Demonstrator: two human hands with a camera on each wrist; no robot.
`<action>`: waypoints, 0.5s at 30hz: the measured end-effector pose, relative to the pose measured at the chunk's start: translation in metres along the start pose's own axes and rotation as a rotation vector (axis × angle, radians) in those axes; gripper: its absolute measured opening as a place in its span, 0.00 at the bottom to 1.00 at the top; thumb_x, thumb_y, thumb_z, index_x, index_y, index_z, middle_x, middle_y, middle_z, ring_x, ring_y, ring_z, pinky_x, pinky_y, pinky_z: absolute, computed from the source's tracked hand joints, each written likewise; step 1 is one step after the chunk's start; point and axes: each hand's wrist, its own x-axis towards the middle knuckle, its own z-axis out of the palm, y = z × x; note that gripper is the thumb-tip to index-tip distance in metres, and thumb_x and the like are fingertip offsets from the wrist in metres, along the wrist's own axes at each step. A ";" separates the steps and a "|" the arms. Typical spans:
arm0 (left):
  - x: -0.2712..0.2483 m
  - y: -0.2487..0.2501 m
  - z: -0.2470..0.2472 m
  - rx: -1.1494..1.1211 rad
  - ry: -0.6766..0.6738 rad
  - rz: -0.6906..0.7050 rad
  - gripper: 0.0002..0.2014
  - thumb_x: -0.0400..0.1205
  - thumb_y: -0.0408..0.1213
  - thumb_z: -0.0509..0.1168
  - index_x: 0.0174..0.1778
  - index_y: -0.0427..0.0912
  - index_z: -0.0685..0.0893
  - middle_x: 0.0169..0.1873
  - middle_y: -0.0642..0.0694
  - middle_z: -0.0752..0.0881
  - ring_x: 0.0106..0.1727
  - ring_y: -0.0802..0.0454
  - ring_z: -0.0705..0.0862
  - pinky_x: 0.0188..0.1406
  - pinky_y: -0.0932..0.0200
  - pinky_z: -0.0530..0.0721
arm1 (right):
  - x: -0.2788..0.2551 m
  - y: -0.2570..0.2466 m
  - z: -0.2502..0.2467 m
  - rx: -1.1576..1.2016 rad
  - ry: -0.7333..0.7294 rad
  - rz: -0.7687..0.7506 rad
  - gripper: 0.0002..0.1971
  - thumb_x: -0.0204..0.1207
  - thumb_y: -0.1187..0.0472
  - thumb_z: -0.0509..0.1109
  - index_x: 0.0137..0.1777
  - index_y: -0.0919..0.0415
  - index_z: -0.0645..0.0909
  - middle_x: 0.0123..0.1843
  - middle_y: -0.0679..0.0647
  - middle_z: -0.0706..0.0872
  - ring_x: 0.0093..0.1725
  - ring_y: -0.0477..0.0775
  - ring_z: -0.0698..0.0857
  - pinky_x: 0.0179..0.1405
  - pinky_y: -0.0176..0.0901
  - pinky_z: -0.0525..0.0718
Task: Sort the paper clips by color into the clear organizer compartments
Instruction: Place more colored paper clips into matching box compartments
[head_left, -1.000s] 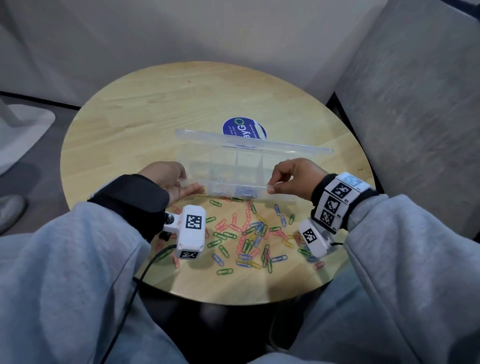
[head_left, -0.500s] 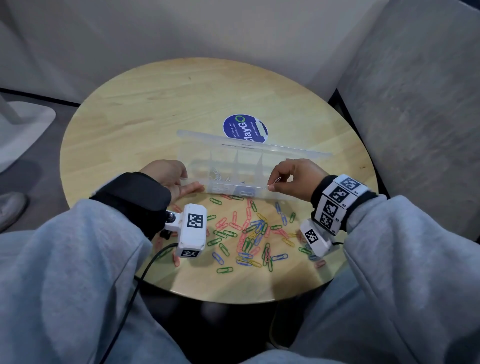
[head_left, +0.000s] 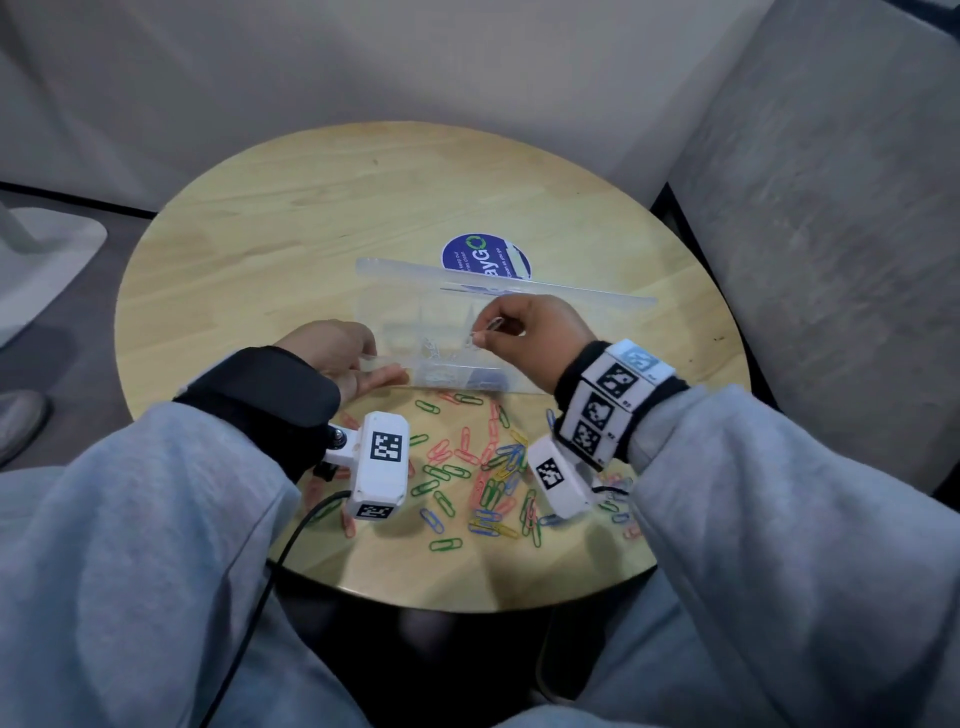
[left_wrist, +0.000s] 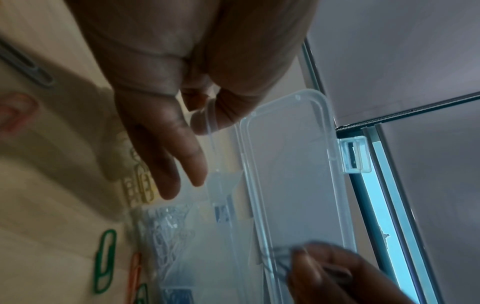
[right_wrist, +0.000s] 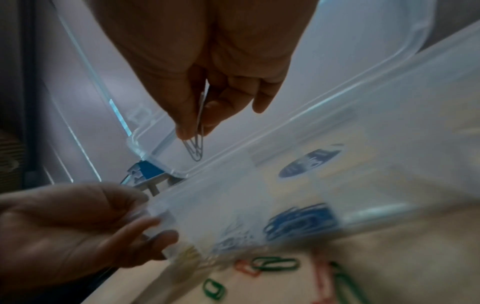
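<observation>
The clear organizer (head_left: 395, 312) stands on the round wooden table (head_left: 311, 218) with its lid (left_wrist: 293, 164) raised at the back. My left hand (head_left: 374, 364) grips its front left corner, thumb on top and fingers beneath. My right hand (head_left: 480, 338) hovers over the compartments and pinches a silver paper clip (right_wrist: 194, 148) between thumb and forefinger. One compartment holds silver clips (head_left: 436, 358); the one to its right holds blue clips (right_wrist: 298, 220). Several loose red, green, blue and yellow clips (head_left: 493, 467) lie scattered in front of the organizer.
A round blue sticker (head_left: 485, 257) is on the table behind the organizer. A grey sofa (head_left: 831, 260) stands close at the right. The table's near edge is at my knees. A shoe (head_left: 21, 421) shows on the floor at far left.
My right hand has moved from the organizer's front right edge up and left over the compartments, with the silver clip pinched. The left hand has stayed at the corner.
</observation>
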 end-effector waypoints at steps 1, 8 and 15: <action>-0.001 0.000 0.001 -0.007 -0.014 0.015 0.23 0.83 0.21 0.47 0.76 0.28 0.56 0.73 0.27 0.62 0.65 0.26 0.79 0.31 0.56 0.88 | 0.004 -0.008 0.007 -0.018 -0.001 0.004 0.06 0.75 0.57 0.71 0.38 0.46 0.82 0.38 0.42 0.82 0.42 0.45 0.81 0.45 0.34 0.75; -0.001 0.003 -0.004 0.020 -0.054 0.065 0.23 0.83 0.20 0.48 0.76 0.29 0.57 0.72 0.26 0.62 0.62 0.23 0.80 0.23 0.58 0.87 | 0.011 -0.015 0.016 -0.187 0.021 -0.046 0.15 0.76 0.52 0.70 0.61 0.54 0.82 0.57 0.48 0.85 0.56 0.47 0.83 0.63 0.38 0.76; -0.003 0.005 -0.003 0.072 -0.082 0.090 0.10 0.84 0.20 0.50 0.60 0.31 0.64 0.64 0.29 0.71 0.62 0.27 0.82 0.34 0.59 0.88 | -0.003 0.011 -0.005 -0.936 -0.354 -0.108 0.29 0.73 0.31 0.58 0.66 0.48 0.78 0.64 0.48 0.82 0.74 0.48 0.70 0.80 0.58 0.37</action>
